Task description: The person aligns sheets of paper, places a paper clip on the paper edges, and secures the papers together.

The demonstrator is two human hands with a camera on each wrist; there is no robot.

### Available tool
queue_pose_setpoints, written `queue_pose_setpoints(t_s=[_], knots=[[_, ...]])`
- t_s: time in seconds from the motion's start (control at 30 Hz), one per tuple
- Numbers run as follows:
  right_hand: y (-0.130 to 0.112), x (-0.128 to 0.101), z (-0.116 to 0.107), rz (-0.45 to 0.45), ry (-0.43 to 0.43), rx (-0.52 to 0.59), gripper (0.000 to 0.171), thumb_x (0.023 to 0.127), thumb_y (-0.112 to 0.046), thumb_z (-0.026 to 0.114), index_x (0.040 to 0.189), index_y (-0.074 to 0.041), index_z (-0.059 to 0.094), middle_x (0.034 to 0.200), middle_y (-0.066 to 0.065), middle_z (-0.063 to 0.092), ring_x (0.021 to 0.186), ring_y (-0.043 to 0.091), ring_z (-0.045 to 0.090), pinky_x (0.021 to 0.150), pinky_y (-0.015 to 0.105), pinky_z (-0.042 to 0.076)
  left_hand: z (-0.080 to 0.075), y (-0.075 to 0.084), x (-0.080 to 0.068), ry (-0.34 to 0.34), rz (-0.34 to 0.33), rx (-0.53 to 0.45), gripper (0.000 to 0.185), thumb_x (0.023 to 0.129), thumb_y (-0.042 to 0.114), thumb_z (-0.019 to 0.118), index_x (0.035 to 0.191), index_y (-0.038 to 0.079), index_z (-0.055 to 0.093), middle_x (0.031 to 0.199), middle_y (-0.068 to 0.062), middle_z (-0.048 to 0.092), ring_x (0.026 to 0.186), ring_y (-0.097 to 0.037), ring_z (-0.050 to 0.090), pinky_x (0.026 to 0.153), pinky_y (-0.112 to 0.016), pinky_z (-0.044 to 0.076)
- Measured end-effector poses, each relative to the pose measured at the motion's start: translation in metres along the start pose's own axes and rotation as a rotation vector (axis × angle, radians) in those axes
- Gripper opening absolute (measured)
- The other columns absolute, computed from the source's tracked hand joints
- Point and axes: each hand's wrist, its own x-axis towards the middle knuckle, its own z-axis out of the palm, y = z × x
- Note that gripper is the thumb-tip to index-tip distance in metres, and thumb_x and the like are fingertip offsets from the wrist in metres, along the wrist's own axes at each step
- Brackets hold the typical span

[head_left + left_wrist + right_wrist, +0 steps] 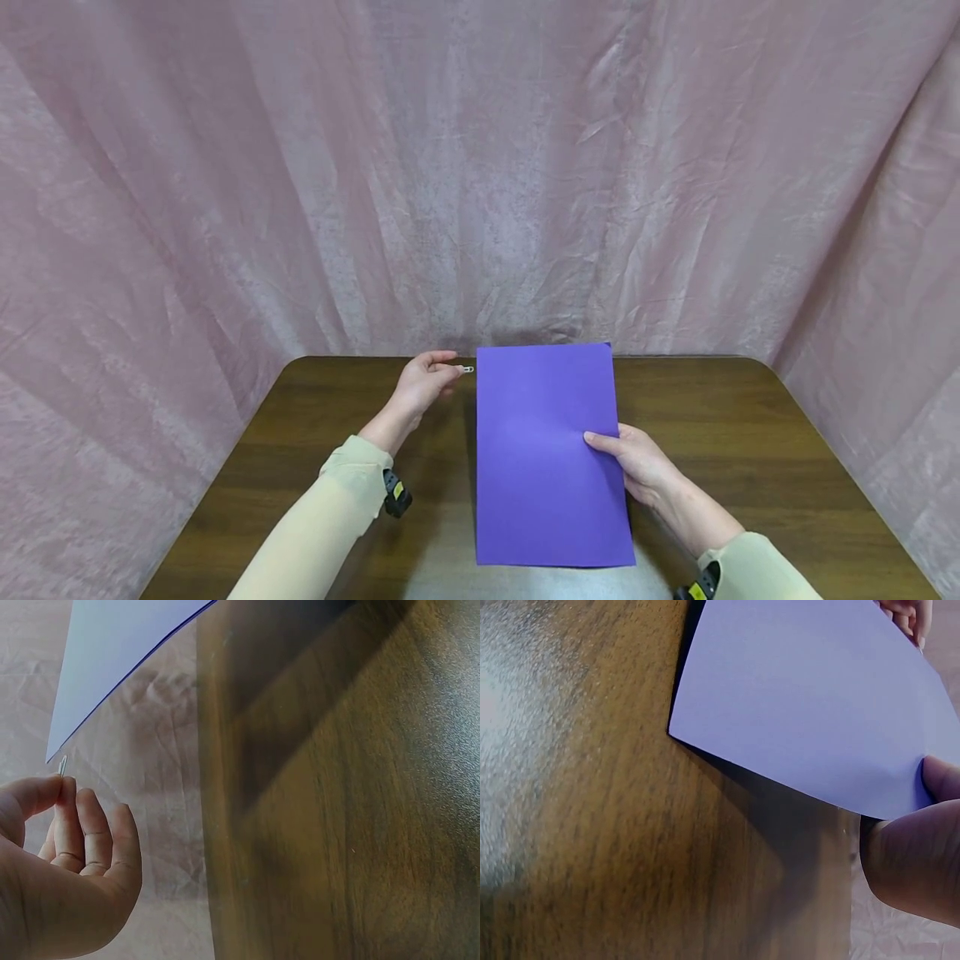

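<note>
A purple sheet of paper [551,483] is held up off the table by my right hand [643,465], thumb on the front and the other fingers behind its right edge. My left hand [425,385] pinches a small paper clip [468,369] between thumb and index finger, beside the sheet's upper left edge. In the left wrist view, the paper clip [62,765] points at a corner of the sheet [112,660]; whether they touch I cannot tell. The right wrist view has the sheet [802,697] bending slightly near the right thumb [941,778].
A brown wooden table [705,417] with rounded far corners lies under both hands. Pink curtains [480,183] hang behind it and at both sides. The sheet casts a shadow on the wood. Each wrist wears a dark strapped device [397,493].
</note>
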Motion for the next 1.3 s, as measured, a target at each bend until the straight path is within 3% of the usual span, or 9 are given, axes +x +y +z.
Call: queue_pose_setpoints(t_s=[0.17,0.63,0.93,1.3], knots=[[-0.0009,0.001,0.0002,0.004,-0.01,0.003,0.02,0.103,-0.016,0.062,0.119,-0.004,0.06,0.095,0.006,0.075,0.086,0.021,0.073,0.075,0.038,0.06,0.0015,0.0023,0.0014,0.006,-0.003,-0.003,0.04,0.095,0.011,0.072,0.133,0.005,0.062,0.11,-0.017,0.071,0.09,-0.019,0.068,0.081,-0.035,0.058],[-0.0016,0.0019,0.0018,0.002,-0.015,0.02,0.015,0.103,-0.015,0.061,0.116,-0.006,0.061,0.093,0.005,0.075,0.084,0.02,0.073,0.074,0.037,0.06,0.0042,0.0055,0.0031,0.005,-0.009,-0.015,0.044,0.094,0.01,0.073,0.136,0.002,0.061,0.099,-0.008,0.072,0.084,-0.017,0.068,0.085,-0.041,0.057],[-0.003,0.0018,0.0028,0.003,-0.013,0.012,0.017,0.103,-0.015,0.061,0.117,-0.005,0.061,0.093,0.005,0.075,0.084,0.019,0.073,0.074,0.037,0.06,0.0058,0.0068,0.0031,0.004,0.0,-0.039,0.043,0.093,0.007,0.073,0.134,-0.001,0.061,0.107,-0.019,0.071,0.077,-0.013,0.067,0.078,-0.035,0.057],[-0.0005,0.0053,0.0033,0.017,-0.001,0.016,0.019,0.103,-0.016,0.062,0.118,-0.005,0.06,0.093,0.005,0.075,0.084,0.02,0.073,0.074,0.037,0.06,0.0066,0.0083,0.0033,0.009,0.0,-0.048,0.04,0.093,0.009,0.074,0.131,0.001,0.062,0.101,-0.014,0.072,0.077,-0.013,0.067,0.068,-0.025,0.056]])
